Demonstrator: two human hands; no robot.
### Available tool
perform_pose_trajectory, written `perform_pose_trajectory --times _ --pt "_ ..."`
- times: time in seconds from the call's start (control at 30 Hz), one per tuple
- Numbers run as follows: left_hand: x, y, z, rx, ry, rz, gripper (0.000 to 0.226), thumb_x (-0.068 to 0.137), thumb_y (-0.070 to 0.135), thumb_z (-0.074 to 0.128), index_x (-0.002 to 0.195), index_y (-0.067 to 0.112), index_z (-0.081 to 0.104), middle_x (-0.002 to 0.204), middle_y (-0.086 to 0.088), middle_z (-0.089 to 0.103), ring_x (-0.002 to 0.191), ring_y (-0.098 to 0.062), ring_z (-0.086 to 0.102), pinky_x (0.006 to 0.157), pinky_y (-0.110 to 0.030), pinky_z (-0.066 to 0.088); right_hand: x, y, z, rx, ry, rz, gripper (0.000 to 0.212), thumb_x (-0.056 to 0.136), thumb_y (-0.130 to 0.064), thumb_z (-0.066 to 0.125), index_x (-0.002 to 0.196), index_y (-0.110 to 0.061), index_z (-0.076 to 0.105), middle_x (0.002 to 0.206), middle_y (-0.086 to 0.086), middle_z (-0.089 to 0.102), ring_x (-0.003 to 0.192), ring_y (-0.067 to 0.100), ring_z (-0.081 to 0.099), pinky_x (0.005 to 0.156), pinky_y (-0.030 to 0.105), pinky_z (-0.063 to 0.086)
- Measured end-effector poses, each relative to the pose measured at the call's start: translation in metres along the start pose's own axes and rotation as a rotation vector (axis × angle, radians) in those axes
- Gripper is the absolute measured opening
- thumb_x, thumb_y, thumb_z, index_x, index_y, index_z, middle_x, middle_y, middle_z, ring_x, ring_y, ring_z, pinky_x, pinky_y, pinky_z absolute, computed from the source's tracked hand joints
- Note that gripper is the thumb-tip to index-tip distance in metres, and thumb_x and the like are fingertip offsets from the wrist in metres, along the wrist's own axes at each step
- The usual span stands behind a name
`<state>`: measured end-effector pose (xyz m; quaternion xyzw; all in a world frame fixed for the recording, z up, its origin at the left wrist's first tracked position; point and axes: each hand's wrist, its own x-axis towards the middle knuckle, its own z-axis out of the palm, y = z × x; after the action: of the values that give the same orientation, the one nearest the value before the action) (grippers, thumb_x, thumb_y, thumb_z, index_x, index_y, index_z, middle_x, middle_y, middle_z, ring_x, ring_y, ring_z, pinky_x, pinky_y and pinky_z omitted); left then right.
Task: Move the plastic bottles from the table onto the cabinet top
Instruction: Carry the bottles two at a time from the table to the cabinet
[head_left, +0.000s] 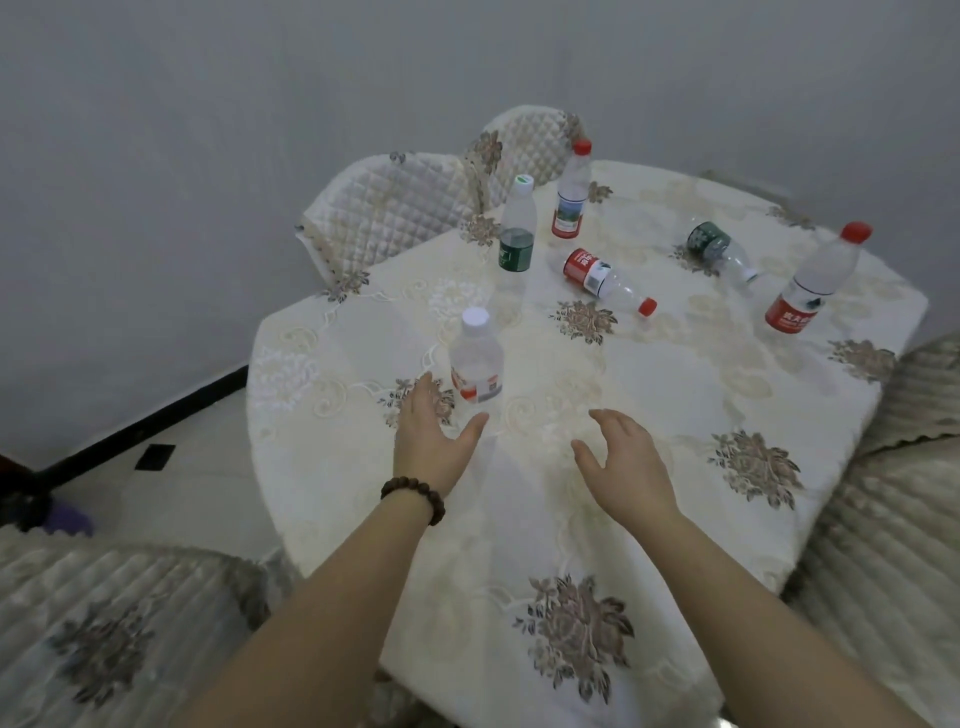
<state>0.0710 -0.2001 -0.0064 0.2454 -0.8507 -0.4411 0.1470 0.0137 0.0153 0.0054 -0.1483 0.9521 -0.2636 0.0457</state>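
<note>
Both forearms run off the bottom edge; elbows unseen. Label print on the near white-capped bottle (476, 358) too blurred to read. Lying green-label bottle (719, 251): cap end too small and pale to make out. Chair (389, 208) seats hidden behind the table (649, 467); table legs covered by the cloth. Dark and purple objects (57, 514) at left edge cut off, unidentifiable. Padded furniture at right edge (893, 519) only partly in frame.
</note>
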Motion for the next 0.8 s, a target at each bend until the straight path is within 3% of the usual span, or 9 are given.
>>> perform_pose_trajectory --times 0.17,0.27,0.37,0.47,0.63,0.8 --pt "0.026 0.007 0.019 -0.275 -0.051 -0.125 0.112 0.065 0.037 0.085 0.15 0.029 0.012 0.155 0.002 0.023 0.141 -0.016 0.026 0.114 -0.043 0.029 0.019 0.01 -0.003 -0.008 -0.021 -0.022 0.052 0.094 -0.035 0.05 0.14 -0.014 0.042 0.145 0.004 0.042 0.138 0.02 0.03 0.112 0.033 0.025" --pt "0.039 -0.003 0.031 -0.342 -0.046 -0.18 0.118 0.054 0.045 0.086 0.148 0.035 0.015 0.151 0.002 0.032 0.138 -0.017 0.033 0.11 -0.048 0.034 0.028 0.019 -0.008 -0.016 -0.031 -0.04 0.051 0.094 -0.034 0.05 0.14 -0.014 0.041 0.146 0.004 0.041 0.138 0.02 0.029 0.112 0.032 0.025" --pt "0.046 -0.011 0.039 -0.366 -0.022 -0.17 0.093 0.054 0.046 0.085 0.134 0.045 0.037 0.13 0.007 0.057 0.121 -0.015 0.053 0.1 -0.049 0.045 0.034 0.028 -0.011 0.0 -0.032 -0.046 0.051 0.094 -0.033 0.051 0.14 -0.015 0.042 0.146 0.004 0.041 0.138 0.019 0.029 0.111 0.032 0.026" --pt "0.048 0.001 0.042 -0.314 0.012 -0.122 0.056 0.063 0.033 0.085 0.103 0.05 0.051 0.11 0.013 0.062 0.105 -0.01 0.059 0.093 -0.044 0.05 0.04 0.036 -0.014 0.017 -0.035 -0.045 0.05 0.094 -0.033 0.051 0.14 -0.016 0.041 0.146 0.003 0.041 0.138 0.019 0.029 0.111 0.033 0.027" --pt "0.05 0.027 0.059 -0.313 -0.016 -0.081 0.056 0.059 0.044 0.084 0.104 0.045 0.051 0.107 0.013 0.063 0.103 -0.008 0.06 0.09 -0.039 0.052 0.047 0.059 -0.031 0.031 -0.01 -0.014 0.051 0.094 -0.032 0.05 0.141 -0.016 0.04 0.147 0.002 0.039 0.139 0.018 0.028 0.111 0.032 0.025" --pt "0.056 0.087 0.1 -0.318 -0.094 0.026 0.061 0.064 0.037 0.085 0.114 0.034 0.049 0.11 0.014 0.06 0.103 -0.004 0.058 0.087 -0.032 0.053 0.054 0.096 -0.064 0.048 0.049 0.072 0.05 0.094 -0.035 0.049 0.141 -0.02 0.039 0.148 -0.001 0.038 0.138 0.018 0.029 0.111 0.036 0.028"
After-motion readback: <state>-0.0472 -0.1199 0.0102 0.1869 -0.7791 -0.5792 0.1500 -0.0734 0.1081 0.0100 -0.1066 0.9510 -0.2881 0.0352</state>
